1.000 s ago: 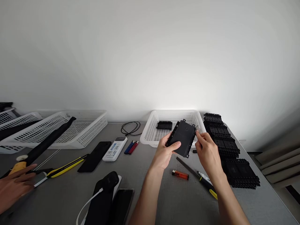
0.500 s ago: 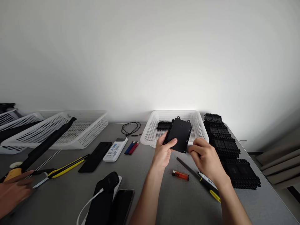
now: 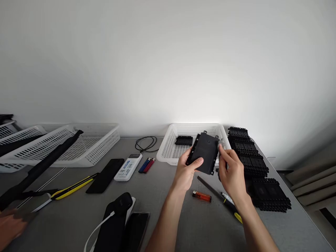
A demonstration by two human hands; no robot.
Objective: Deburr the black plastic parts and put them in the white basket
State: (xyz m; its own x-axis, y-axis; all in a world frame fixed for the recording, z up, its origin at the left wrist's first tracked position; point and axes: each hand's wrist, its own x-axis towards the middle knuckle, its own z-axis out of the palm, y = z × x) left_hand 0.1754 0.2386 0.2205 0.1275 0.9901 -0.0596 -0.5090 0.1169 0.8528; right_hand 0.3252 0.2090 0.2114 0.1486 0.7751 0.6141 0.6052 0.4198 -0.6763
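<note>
My left hand [image 3: 186, 170] grips a flat black plastic plate [image 3: 206, 152] with tabs along its edges, thumb on its face. It is held tilted above the table, in front of a white plastic basket [image 3: 166, 148]. At the plate's right edge is my right hand [image 3: 231, 168], its fingers pinched together. A small greyish blur shows at those fingertips; what it is I cannot make out. Another black plastic part [image 3: 183, 140] lies inside the basket. Below the hands are an orange lighter [image 3: 202, 196], a dark flat strip [image 3: 210, 186] and a white marker [image 3: 227, 198].
Stacks of black plastic parts [image 3: 250, 159] line the right side. Leftward lie two lighters [image 3: 147, 165], a white power bank [image 3: 128, 167], phones [image 3: 105, 176], a cable [image 3: 145, 144] and a yellow cutter [image 3: 75, 187]. Another person's blurred hand [image 3: 12, 225] is at far left, near more baskets [image 3: 105, 147].
The plate and my left hand have shifted slightly right. My right hand has moved from the plate's lower corner up along its right edge. The other person's hand has moved down and left.
</note>
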